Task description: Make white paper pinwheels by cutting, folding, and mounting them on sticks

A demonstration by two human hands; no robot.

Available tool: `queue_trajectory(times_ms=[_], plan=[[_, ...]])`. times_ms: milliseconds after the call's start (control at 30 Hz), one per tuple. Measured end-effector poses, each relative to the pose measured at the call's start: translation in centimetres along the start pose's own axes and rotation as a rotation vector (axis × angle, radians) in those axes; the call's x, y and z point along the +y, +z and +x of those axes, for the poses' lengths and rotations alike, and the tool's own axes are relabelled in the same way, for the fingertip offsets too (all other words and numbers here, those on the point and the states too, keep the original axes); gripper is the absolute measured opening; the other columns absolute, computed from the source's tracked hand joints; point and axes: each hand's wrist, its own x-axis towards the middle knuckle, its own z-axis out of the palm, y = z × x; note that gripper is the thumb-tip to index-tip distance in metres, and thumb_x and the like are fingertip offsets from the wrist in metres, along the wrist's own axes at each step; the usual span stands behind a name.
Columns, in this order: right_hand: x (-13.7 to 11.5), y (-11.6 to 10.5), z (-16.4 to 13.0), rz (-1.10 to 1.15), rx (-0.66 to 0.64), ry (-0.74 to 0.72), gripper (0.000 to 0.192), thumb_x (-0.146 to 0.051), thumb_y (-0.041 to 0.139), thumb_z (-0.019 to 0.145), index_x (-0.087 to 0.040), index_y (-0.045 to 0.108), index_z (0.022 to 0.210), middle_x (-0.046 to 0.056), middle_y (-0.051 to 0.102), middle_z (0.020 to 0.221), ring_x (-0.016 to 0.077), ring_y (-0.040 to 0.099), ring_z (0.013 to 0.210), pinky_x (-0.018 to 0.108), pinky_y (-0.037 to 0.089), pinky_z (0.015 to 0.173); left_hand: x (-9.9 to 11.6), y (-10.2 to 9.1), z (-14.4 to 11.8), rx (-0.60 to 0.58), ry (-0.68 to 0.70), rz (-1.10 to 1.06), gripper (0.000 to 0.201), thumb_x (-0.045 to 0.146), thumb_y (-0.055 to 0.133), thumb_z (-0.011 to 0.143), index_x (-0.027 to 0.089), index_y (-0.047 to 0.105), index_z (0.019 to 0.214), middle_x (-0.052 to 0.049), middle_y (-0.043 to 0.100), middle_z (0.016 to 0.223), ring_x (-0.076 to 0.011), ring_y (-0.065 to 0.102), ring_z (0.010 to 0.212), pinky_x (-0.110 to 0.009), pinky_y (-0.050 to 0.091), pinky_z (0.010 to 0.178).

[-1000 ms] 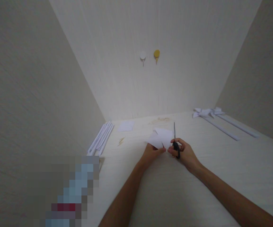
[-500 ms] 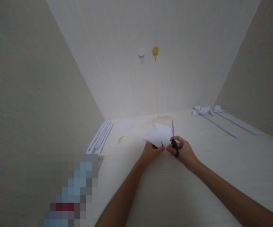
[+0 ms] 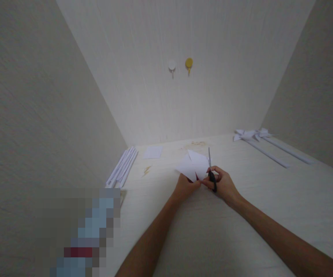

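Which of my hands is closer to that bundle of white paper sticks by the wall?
Left. The left hand sits right of the paper sticks; the right hand, gripping the scissors, lies farther right.

Paper [image 3: 193, 166] sits just beyond the left hand [image 3: 186, 186]; scissors [image 3: 211, 173] in the right hand [image 3: 222, 184]; rolled sticks [image 3: 122, 167] far left, pinwheels [image 3: 253, 135] far right.

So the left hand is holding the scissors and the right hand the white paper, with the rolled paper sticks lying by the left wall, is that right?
Not quite: the head view shows the scissors in the right hand and the white paper in the left hand. The rolled paper sticks do lie by the left wall.
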Motion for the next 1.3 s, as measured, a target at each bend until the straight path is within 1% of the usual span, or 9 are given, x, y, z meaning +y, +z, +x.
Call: queue_trajectory(times_ms=[133, 200, 267, 400, 633, 833, 967, 1300], plan=[[0.1, 0.0, 0.0, -0.002, 0.024, -0.012, 0.043, -0.027, 0.072, 0.048, -0.019, 0.044, 0.078, -0.005, 0.058, 0.052, 0.0063, 0.044, 0.038, 0.018, 0.031, 0.036, 0.4, -0.3, 0.0, -0.020, -0.137, -0.050, 0.015, 0.015, 0.055, 0.059, 0.011, 0.061, 0.071, -0.002, 0.062, 0.068, -0.0115, 0.054, 0.060, -0.021, 0.041, 0.055], [0.1, 0.0, 0.0, 0.002, 0.026, -0.012, 0.042, -0.027, 0.072, 0.049, -0.019, 0.044, 0.079, -0.005, 0.057, 0.052, 0.0063, 0.043, 0.037, 0.018, 0.030, 0.036, 0.6, -0.4, 0.0, -0.018, -0.202, -0.087, 0.012, 0.017, 0.056, 0.059, 0.012, 0.062, 0.068, -0.001, 0.062, 0.066, -0.0111, 0.054, 0.059, -0.021, 0.041, 0.055], [0.2, 0.0, -0.1, 0.009, 0.024, -0.007, 0.042, -0.027, 0.071, 0.050, -0.019, 0.044, 0.080, -0.005, 0.057, 0.053, 0.0060, 0.044, 0.037, 0.018, 0.030, 0.036, 0.7, -0.5, 0.0, -0.009, -0.228, -0.120, 0.011, 0.018, 0.057, 0.059, 0.012, 0.063, 0.066, 0.000, 0.062, 0.066, -0.0109, 0.054, 0.059, -0.021, 0.041, 0.056], [0.1, -0.1, -0.1, 0.020, 0.031, 0.001, 0.041, -0.026, 0.071, 0.050, -0.019, 0.046, 0.081, -0.004, 0.058, 0.055, 0.0058, 0.044, 0.038, 0.018, 0.032, 0.037, 0.6, -0.6, 0.0, -0.012, -0.214, -0.151, 0.012, 0.019, 0.059, 0.058, 0.013, 0.062, 0.068, -0.001, 0.063, 0.069, -0.0107, 0.055, 0.061, -0.021, 0.042, 0.059], [-0.1, 0.0, -0.1, 0.034, 0.027, -0.002, 0.043, -0.028, 0.072, 0.046, -0.019, 0.046, 0.080, -0.005, 0.058, 0.053, 0.0058, 0.044, 0.037, 0.018, 0.030, 0.035, 0.6, -0.6, -0.2, -0.025, -0.153, -0.147, 0.016, 0.016, 0.060, 0.057, 0.013, 0.061, 0.072, -0.001, 0.063, 0.071, -0.0101, 0.055, 0.064, -0.021, 0.042, 0.061], [-0.1, 0.0, -0.1, 0.039, 0.044, 0.009, 0.044, -0.027, 0.073, 0.046, -0.019, 0.046, 0.079, -0.004, 0.059, 0.053, 0.0063, 0.045, 0.037, 0.018, 0.032, 0.037, 1.1, -0.6, -0.2, -0.029, -0.208, -0.124, 0.009, 0.018, 0.058, 0.058, 0.012, 0.061, 0.064, -0.001, 0.062, 0.066, -0.0105, 0.053, 0.059, -0.021, 0.040, 0.054], [-0.1, -0.1, -0.2, 0.043, 0.040, 0.006, 0.043, -0.026, 0.072, 0.047, -0.019, 0.046, 0.080, -0.004, 0.059, 0.054, 0.0060, 0.045, 0.038, 0.018, 0.033, 0.037, 1.1, -0.6, -0.2, -0.022, -0.218, -0.132, 0.012, 0.020, 0.060, 0.056, 0.012, 0.062, 0.065, -0.002, 0.062, 0.066, -0.0112, 0.053, 0.058, -0.021, 0.040, 0.052], [0.1, -0.1, -0.2, 0.060, 0.035, 0.010, 0.042, -0.026, 0.072, 0.048, -0.019, 0.046, 0.080, -0.005, 0.058, 0.054, 0.0050, 0.044, 0.037, 0.017, 0.032, 0.036, 0.8, -0.7, -0.2, -0.021, -0.222, -0.141, 0.013, 0.020, 0.061, 0.056, 0.012, 0.063, 0.066, -0.002, 0.063, 0.067, -0.0106, 0.054, 0.059, -0.020, 0.040, 0.054]])
